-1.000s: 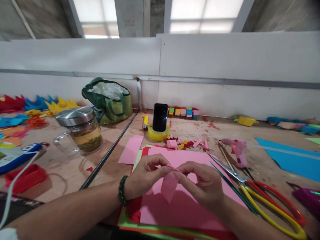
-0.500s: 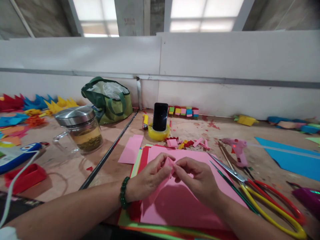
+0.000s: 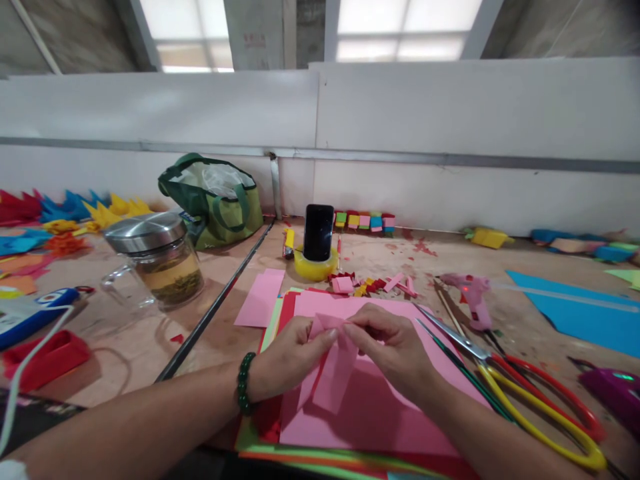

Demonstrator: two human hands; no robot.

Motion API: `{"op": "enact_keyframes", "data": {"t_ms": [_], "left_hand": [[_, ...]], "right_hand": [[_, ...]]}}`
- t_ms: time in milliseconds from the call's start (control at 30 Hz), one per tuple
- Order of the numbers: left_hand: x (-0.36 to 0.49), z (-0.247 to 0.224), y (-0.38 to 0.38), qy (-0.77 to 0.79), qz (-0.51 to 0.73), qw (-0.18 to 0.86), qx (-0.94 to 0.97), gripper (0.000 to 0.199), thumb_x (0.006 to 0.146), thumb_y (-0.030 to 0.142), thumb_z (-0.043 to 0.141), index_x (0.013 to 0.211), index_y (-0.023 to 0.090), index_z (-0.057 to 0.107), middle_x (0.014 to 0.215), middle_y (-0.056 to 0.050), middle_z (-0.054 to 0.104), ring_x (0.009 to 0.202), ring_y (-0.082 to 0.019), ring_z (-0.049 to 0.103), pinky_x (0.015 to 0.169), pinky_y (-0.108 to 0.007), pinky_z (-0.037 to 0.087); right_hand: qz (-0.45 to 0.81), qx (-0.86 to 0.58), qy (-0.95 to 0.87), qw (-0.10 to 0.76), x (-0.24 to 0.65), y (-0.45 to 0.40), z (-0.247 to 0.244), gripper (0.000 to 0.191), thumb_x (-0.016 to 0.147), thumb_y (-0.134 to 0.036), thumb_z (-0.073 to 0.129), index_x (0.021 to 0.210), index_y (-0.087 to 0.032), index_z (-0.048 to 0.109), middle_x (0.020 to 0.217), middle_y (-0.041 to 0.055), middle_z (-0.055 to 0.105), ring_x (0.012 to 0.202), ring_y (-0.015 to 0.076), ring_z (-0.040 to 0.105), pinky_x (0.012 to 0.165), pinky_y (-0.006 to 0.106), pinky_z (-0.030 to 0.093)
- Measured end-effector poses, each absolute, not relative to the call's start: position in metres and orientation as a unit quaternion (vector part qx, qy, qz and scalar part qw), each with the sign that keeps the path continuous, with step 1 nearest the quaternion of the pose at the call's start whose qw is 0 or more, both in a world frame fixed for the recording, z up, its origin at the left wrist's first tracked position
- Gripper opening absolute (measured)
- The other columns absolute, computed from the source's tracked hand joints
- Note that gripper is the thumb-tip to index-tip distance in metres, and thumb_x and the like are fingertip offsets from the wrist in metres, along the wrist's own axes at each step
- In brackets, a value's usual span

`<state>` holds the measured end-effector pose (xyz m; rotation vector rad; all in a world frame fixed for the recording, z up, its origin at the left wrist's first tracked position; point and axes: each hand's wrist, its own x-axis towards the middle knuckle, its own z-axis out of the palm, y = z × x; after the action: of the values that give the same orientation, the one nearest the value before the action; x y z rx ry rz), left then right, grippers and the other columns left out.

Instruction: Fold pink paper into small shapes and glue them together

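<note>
A folded piece of pink paper (image 3: 334, 377) is pinched between both hands, its lower part hanging over a stack of coloured paper (image 3: 390, 407) with a pink sheet on top. My left hand (image 3: 290, 357), below a green bead bracelet (image 3: 245, 383) on the wrist, grips the paper's upper left edge between thumb and fingers. My right hand (image 3: 393, 343) holds its upper right edge, the thumb and index finger pressed together. Just right of that hand lie scissors (image 3: 480, 357) with red and yellow handles, across the stack's edge.
A pink glue gun (image 3: 470, 293) with its light on lies at right, near a blue sheet (image 3: 575, 313). A phone (image 3: 319, 232) leans on a yellow tape roll (image 3: 315, 267). At left stand a glass tea mug (image 3: 167, 270) and a green bag (image 3: 225, 207).
The pink paper has turned and opened out, so its flat strip now hangs downward in view. My hands have shifted slightly apart along its top edge.
</note>
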<state>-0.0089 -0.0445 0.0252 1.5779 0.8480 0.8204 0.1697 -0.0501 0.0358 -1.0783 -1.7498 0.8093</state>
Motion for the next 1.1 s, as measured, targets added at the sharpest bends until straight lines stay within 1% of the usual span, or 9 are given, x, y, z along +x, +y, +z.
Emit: {"op": "enact_keyframes", "data": {"t_ms": [100,267,333,533,700,767,833,900,1100], "left_hand": [[-0.0094,0.0281,-0.0457,0.358,0.349,0.546,0.672,0.049,0.085,0.050,0.052,0.053,0.018,0.034,0.048,0.007,0.027,0.046,-0.005,0.023,0.042,-0.021,0.020],[-0.0090,0.0320,-0.0466,0.320,0.344,0.560,0.682,0.038,0.088,0.043,0.050,0.063,0.014,0.049,0.056,0.003,0.042,0.053,-0.008,0.036,0.051,-0.020,0.033],[-0.0090,0.0319,-0.0467,0.322,0.339,0.565,0.680,0.036,0.088,0.042,0.050,0.066,0.013,0.051,0.059,0.002,0.046,0.055,-0.009,0.039,0.053,-0.021,0.035],[-0.0094,0.0298,-0.0462,0.315,0.335,0.555,0.693,0.033,0.088,0.038,0.049,0.067,0.012,0.053,0.060,0.001,0.047,0.055,-0.009,0.040,0.054,-0.021,0.036],[-0.0091,0.0302,-0.0443,0.323,0.328,0.523,0.717,0.031,0.089,0.032,0.046,0.063,0.015,0.047,0.056,0.004,0.039,0.052,-0.008,0.033,0.053,-0.020,0.034],[-0.0090,0.0291,-0.0443,0.320,0.322,0.518,0.724,0.027,0.089,0.029,0.044,0.067,0.015,0.047,0.060,0.003,0.043,0.057,-0.009,0.038,0.056,-0.021,0.036],[-0.0090,0.0275,-0.0450,0.312,0.320,0.514,0.732,0.019,0.088,0.025,0.043,0.073,0.015,0.049,0.069,0.001,0.048,0.065,-0.011,0.044,0.064,-0.023,0.040],[-0.0095,0.0269,-0.0456,0.312,0.306,0.517,0.736,0.013,0.087,0.020,0.042,0.079,0.015,0.050,0.075,0.000,0.051,0.071,-0.012,0.046,0.068,-0.024,0.041],[-0.0156,0.0318,-0.0402,0.327,0.206,0.527,0.757,0.011,0.079,0.011,0.041,0.071,0.016,0.047,0.069,0.003,0.047,0.066,-0.011,0.042,0.062,-0.021,0.037]], "right_hand": [[0.340,-0.433,-0.699,0.456,0.1696,-0.0500,0.0366,0.021,0.080,-0.028,0.066,0.063,-0.016,0.069,0.057,0.0001,0.054,0.053,0.0113,0.048,0.050,0.024,0.039],[0.353,-0.439,-0.686,0.460,0.1692,-0.0509,0.0370,0.022,0.078,-0.029,0.068,0.060,-0.016,0.068,0.055,-0.0004,0.055,0.051,0.0106,0.048,0.050,0.023,0.038],[0.353,-0.443,-0.684,0.460,0.1690,-0.0514,0.0367,0.024,0.078,-0.030,0.068,0.059,-0.016,0.067,0.054,-0.0005,0.055,0.051,0.0104,0.048,0.049,0.023,0.038],[0.356,-0.457,-0.676,0.456,0.1693,-0.0521,0.0355,0.027,0.079,-0.032,0.067,0.057,-0.016,0.063,0.054,-0.0009,0.053,0.050,0.0102,0.048,0.049,0.023,0.037],[0.361,-0.461,-0.673,0.452,0.1687,-0.0512,0.0338,0.026,0.077,-0.033,0.067,0.058,-0.016,0.064,0.054,-0.0008,0.053,0.051,0.0105,0.047,0.049,0.024,0.037],[0.374,-0.464,-0.665,0.450,0.1676,-0.0504,0.0337,0.023,0.076,-0.033,0.067,0.060,-0.015,0.065,0.056,-0.0006,0.055,0.053,0.0108,0.047,0.051,0.024,0.037],[0.403,-0.471,-0.648,0.443,0.1665,-0.0494,0.0342,0.019,0.074,-0.031,0.067,0.063,-0.015,0.065,0.057,-0.0004,0.056,0.054,0.0109,0.048,0.051,0.024,0.038],[0.435,-0.480,-0.630,0.428,0.1659,-0.0485,0.0351,0.017,0.071,-0.029,0.066,0.064,-0.015,0.065,0.057,-0.0009,0.057,0.053,0.0105,0.048,0.051,0.024,0.038],[0.540,-0.482,-0.583,0.370,0.1680,-0.0454,0.0366,0.006,0.061,-0.020,0.063,0.063,-0.015,0.061,0.053,-0.0028,0.058,0.049,0.0091,0.051,0.048,0.021,0.038]]}}
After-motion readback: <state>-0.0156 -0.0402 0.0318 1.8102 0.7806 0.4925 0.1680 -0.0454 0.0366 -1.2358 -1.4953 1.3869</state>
